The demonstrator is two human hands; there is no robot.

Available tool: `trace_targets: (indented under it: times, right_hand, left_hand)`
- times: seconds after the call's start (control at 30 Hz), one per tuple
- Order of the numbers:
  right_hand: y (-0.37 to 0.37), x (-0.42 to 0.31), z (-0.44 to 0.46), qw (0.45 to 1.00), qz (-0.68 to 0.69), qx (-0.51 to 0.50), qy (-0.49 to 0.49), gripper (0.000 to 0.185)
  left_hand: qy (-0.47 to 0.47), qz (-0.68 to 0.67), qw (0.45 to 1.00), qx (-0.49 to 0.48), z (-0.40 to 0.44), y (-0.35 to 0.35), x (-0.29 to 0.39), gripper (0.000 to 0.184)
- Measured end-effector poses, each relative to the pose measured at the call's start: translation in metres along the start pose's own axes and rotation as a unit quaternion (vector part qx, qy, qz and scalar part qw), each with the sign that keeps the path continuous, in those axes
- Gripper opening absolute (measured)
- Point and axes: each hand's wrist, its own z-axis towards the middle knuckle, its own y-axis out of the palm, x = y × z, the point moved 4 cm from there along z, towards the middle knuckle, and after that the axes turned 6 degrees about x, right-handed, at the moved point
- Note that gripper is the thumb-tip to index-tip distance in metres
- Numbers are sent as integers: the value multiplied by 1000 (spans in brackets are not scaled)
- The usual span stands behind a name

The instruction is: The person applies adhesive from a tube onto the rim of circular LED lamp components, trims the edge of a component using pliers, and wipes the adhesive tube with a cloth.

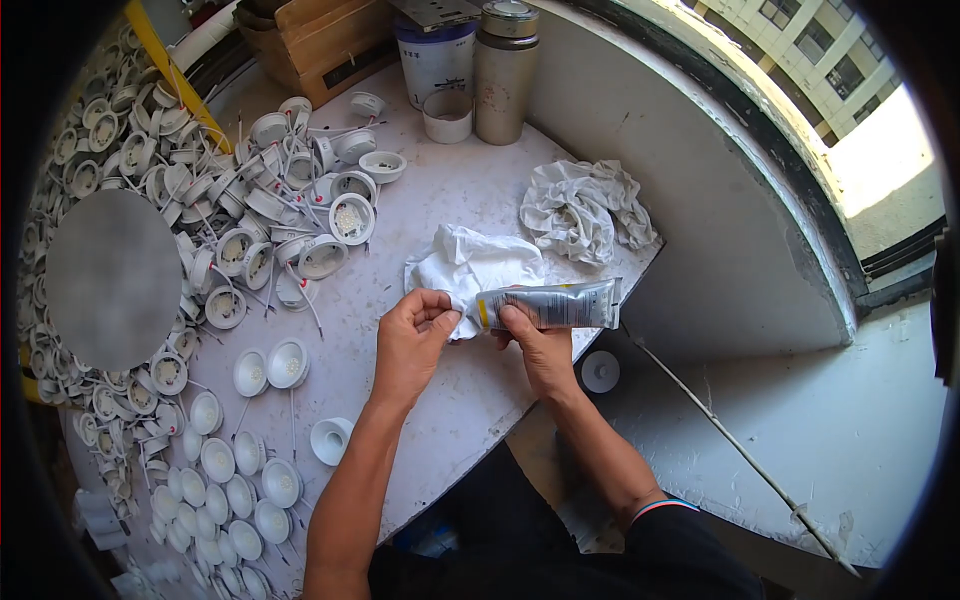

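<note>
My right hand (pixel 541 350) is wrapped round a silver squeeze tube (pixel 565 303) with yellow marks. The tube lies nearly level, its flat crimped end to the right and its other end towards my left hand. My left hand (pixel 413 338) is closed in a pinch on the edge of a white cloth (pixel 478 262), right beside the tube's left end. The cloth hides that end, so I cannot tell whether a cap is on it. Most of the cloth lies bunched on the table (pixel 400 480) just beyond my hands.
A second crumpled cloth (pixel 585 210) lies back right. Many white lamp housings with wires (pixel 322 257) are heaped left, and finished-looking white lamps (pixel 217 460) stand nearer. A single lamp cup (pixel 331 440) sits by my left forearm. A flask (pixel 505 75), tub (pixel 437 60) and cardboard box (pixel 325 45) stand behind.
</note>
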Motion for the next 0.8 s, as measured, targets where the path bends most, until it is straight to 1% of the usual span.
trace_targets:
  times: [0.13, 0.2, 0.23, 0.3, 0.33, 0.37, 0.4, 0.43, 0.47, 0.5, 0.53, 0.57, 0.6, 0.63, 0.67, 0.7, 0.73, 0.8]
  right_hand:
    - [-2, -5, -2, 1000, 6, -11, -20, 26]
    - [-6, -5, 1, 998, -1, -56, -35, 29]
    - [-8, -4, 4, 998, -1, -60, -35, 29]
    - [-6, -9, 6, 976, -82, -131, -152, 29]
    - [-7, -12, 8, 976, -80, -133, -153, 29]
    - [-6, -25, 5, 926, -170, -147, -303, 31]
    - [-2, -35, -2, 845, -256, -156, -444, 33]
    - [-3, -41, -6, 852, -226, -153, -447, 35]
    - [-2, -45, -13, 849, -227, -152, -452, 35]
    - [-6, -45, -15, 923, -105, -145, -342, 36]
    - [-7, -44, -16, 965, 22, -135, -223, 36]
    - [-6, -46, -19, 967, 82, -149, -188, 37]
    - [-2, -53, -25, 966, 79, -151, -195, 37]
    - [3, -56, -30, 972, 112, -140, -151, 40]
    - [8, -59, -35, 975, 145, -128, -105, 43]
    - [13, -62, -40, 977, 159, -119, -80, 45]
    - [13, -62, -44, 976, 158, -122, -82, 45]
    - [18, -53, -53, 966, 209, -151, 16, 45]
  left_hand:
    - [-12, 12, 1000, -21, 2, 2, 10, 13]
    - [-59, -28, 997, -38, 3, 4, 10, 12]
    - [-57, -28, 997, -35, 5, 2, 11, 12]
    - [-132, -62, 988, -56, 7, 1, 4, 14]
    - [-130, -61, 988, -54, 8, -1, 4, 14]
    - [-138, -63, 988, -38, 9, -3, 4, 14]
    - [-146, -66, 987, -23, 11, -4, 3, 14]
    - [-143, -67, 987, -25, 13, -5, 1, 14]
    - [-134, -68, 989, 7, 15, -11, -3, 16]
    - [-124, -69, 989, 38, 16, -14, -7, 18]
    - [-117, -72, 990, 32, 17, -10, -9, 18]
    - [-103, -114, 987, 47, 17, -8, -12, 24]
    - [-90, -157, 982, 62, 15, -6, -13, 30]
    - [-85, -161, 981, 59, 11, -3, -14, 30]
    - [-97, -121, 986, 54, 6, -1, -17, 35]
    - [-109, -79, 990, 50, -1, -1, -19, 39]
    - [-106, -80, 990, 50, -9, -2, -17, 39]
    - [-54, 26, 997, 51, -26, -9, -8, 41]
